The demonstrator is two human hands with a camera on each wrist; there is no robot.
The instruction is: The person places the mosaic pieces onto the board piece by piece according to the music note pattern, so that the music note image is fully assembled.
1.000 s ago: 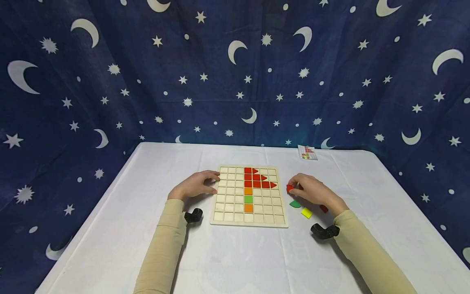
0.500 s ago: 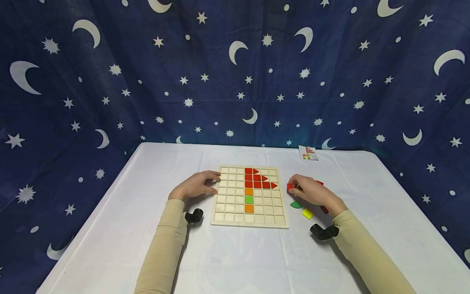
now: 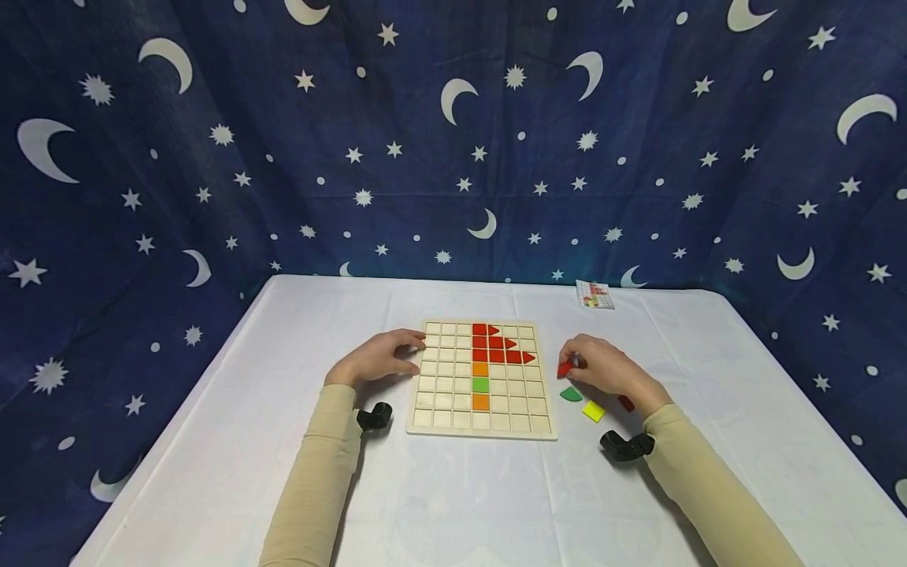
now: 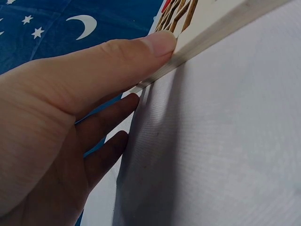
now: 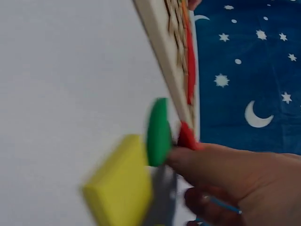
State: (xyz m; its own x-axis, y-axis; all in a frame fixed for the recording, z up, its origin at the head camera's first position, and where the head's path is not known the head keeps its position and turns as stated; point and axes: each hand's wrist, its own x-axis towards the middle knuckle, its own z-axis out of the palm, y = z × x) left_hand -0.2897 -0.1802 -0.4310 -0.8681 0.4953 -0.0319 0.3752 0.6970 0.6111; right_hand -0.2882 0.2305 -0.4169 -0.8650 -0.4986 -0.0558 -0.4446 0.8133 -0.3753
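A square wooden grid board point(image 3: 446, 386) lies flat on the white-covered table, with red squares and red triangles forming stepped rows above an orange, green and orange column. My left hand point(image 3: 375, 356) rests at its left edge. In the left wrist view the thumb point(image 4: 160, 43) lies on the board's edge, fingers loosely extended. To the right of the board, my right hand point(image 3: 602, 366) pinches a small red tile point(image 3: 564, 369) between thumb and fingers. A green rounded tile point(image 3: 571, 394) and a yellow tile point(image 3: 594, 411) lie just below it.
A dark red tile point(image 3: 627, 403) lies beside the right wrist, partly covered by it. Near the table's far edge is a small printed card point(image 3: 595, 295) with a coloured grid pattern. A dark blue curtain point(image 3: 425, 157) with moons and stars hangs behind the table.
My right hand has shifted the red tile slightly right and nearer, turning it. A red edge seen behind that hand half a second ago is now hidden. The left hand stays put.
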